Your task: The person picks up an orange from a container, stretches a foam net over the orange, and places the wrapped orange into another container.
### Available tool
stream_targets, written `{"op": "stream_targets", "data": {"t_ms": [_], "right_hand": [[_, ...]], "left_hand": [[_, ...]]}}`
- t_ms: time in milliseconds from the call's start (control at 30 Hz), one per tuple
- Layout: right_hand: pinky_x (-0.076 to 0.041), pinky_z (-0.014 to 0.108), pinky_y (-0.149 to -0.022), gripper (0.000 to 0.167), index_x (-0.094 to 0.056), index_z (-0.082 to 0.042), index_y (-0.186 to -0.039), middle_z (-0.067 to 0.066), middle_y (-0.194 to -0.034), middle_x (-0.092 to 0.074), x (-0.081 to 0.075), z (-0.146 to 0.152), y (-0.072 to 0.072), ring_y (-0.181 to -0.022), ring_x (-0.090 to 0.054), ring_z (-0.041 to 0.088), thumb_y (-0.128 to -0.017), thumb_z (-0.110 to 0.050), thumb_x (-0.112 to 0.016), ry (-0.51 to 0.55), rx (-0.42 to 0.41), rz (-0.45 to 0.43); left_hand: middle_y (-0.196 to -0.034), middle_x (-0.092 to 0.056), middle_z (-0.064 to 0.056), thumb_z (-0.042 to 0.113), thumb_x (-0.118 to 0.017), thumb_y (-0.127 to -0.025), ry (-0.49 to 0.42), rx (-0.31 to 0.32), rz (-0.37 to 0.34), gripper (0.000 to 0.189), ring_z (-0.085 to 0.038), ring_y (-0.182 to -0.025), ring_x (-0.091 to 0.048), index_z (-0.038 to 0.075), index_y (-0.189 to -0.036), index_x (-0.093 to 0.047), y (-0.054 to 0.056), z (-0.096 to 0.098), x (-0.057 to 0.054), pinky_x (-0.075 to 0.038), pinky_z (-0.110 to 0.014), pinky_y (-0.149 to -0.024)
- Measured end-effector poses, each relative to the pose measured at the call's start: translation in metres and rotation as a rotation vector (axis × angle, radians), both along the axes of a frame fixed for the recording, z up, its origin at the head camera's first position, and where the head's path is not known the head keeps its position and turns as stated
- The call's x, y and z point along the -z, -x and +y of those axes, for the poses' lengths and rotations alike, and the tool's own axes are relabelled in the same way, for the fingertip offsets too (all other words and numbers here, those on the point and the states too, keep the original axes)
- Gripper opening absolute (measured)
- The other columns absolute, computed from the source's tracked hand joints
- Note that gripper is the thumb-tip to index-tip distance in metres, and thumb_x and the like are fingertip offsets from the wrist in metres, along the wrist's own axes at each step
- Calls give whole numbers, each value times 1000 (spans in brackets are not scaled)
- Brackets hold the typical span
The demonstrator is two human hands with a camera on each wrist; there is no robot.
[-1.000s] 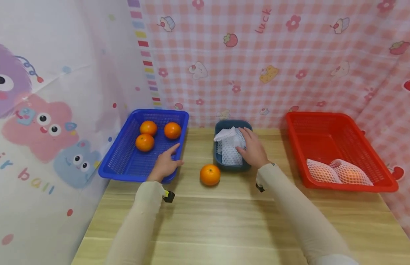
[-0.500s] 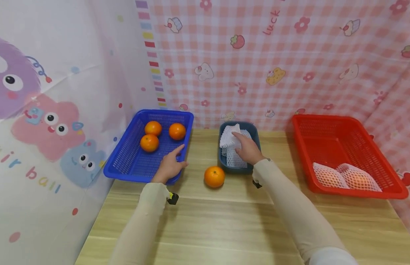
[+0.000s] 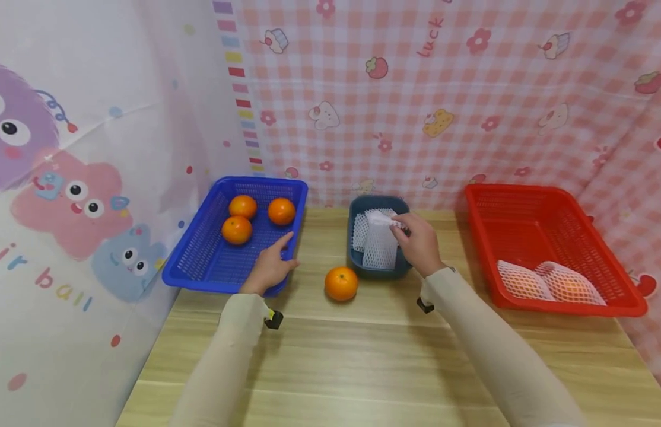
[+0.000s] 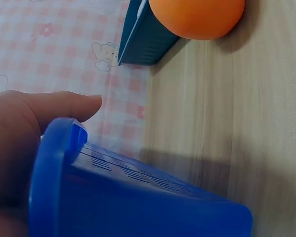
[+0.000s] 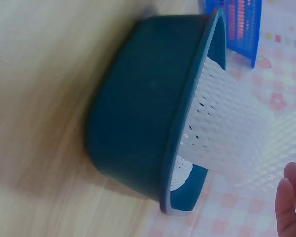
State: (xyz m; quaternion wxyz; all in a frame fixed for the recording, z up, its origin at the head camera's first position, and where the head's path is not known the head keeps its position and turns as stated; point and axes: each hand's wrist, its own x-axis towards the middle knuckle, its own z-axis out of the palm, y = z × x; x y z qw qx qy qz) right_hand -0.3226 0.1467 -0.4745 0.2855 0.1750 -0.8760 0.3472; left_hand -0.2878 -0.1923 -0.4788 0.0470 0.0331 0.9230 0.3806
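Over the teal bin on the counter, the right hand pinches one end of a white mesh sleeve that reaches into the bin, near which an orange sits, while the left hand, thumb and index finger outstretched, rests at the blue basket.

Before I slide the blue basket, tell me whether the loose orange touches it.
Apart: the head view shows a strip of bare tabletop between the loose orange and the blue basket.
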Motion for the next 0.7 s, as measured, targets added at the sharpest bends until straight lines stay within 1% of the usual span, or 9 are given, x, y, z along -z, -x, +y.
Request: {"op": "stream_targets", "data": {"t_ms": [67, 167, 267, 333, 400, 467, 567, 633, 700], "right_hand": [[-49, 42, -75, 16, -72, -4, -102, 11, -97, -67, 1, 4, -7, -85, -60, 25, -87, -8, -73, 15, -3, 19], [-51, 40, -72, 16, -72, -4, -102, 10, -100, -68, 1, 7, -18, -85, -61, 23, -86, -7, -74, 46, -11, 28], [-54, 39, -68, 18, -72, -2, -102, 10, -104, -67, 0, 11, -27, -81, -62, 22, -84, -4, -74, 88, -24, 53], [-56, 39, -68, 20, -72, -1, -103, 12, -108, -67, -1, 13, -29, -80, -64, 24, -84, -1, -74, 122, -26, 86], [-55, 39, -73, 22, -71, 1, -104, 14, -113, -67, -1, 17, -28, -85, -66, 27, -82, 3, -73, 154, -21, 125], [-54, 37, -82, 25, -71, 2, -107, 14, -119, -65, -2, 20, -25, -95, -65, 30, -82, 5, -72, 189, -12, 146], [-49, 33, -91, 26, -70, 2, -108, 12, -123, -64, -4, 24, -22, -107, -62, 30, -83, 6, -71, 217, 7, 150], [-49, 31, -92, 26, -71, 2, -109, 12, -124, -64, -6, 23, -24, -109, -61, 30, -83, 6, -70, 226, 3, 147], [-49, 30, -91, 25, -71, 2, -108, 12, -122, -65, -7, 21, -29, -108, -62, 29, -83, 6, -70, 227, -15, 144]], "left_hand": [[-142, -47, -21, 17, -68, -88, 14, 2, 8, 71, -40, -132, -39, 15, -151, -35, 0, 2, 0, -31, -53, -107], [-145, -44, -21, 14, -70, -86, 32, -9, 73, 70, -39, -133, -38, 11, -149, -39, -1, 5, -2, -30, -53, -108], [-144, -43, -20, 11, -72, -84, 29, -51, 210, 64, -39, -131, -39, 8, -143, -46, -4, 11, -6, -30, -51, -108], [-144, -44, -17, 10, -72, -84, 8, -88, 307, 59, -38, -130, -40, 8, -139, -51, -5, 16, -9, -31, -51, -107], [-143, -45, -15, 8, -72, -83, -22, -114, 401, 54, -37, -129, -40, 8, -135, -56, -6, 22, -11, -31, -50, -106], [-142, -47, -12, 7, -72, -84, -51, -124, 469, 50, -35, -128, -41, 8, -132, -58, -7, 29, -12, -32, -50, -106], [-135, -53, -11, 4, -72, -82, -99, -100, 562, 46, -32, -122, -47, 6, -127, -61, -8, 41, -12, -37, -47, -102], [-127, -58, -13, 4, -72, -83, -151, -55, 600, 43, -31, -115, -54, 3, -125, -62, -10, 51, -13, -43, -45, -97], [-119, -61, -15, 2, -72, -83, -224, 9, 612, 42, -31, -106, -59, 2, -123, -62, -12, 63, -14, -48, -44, -90]]}}
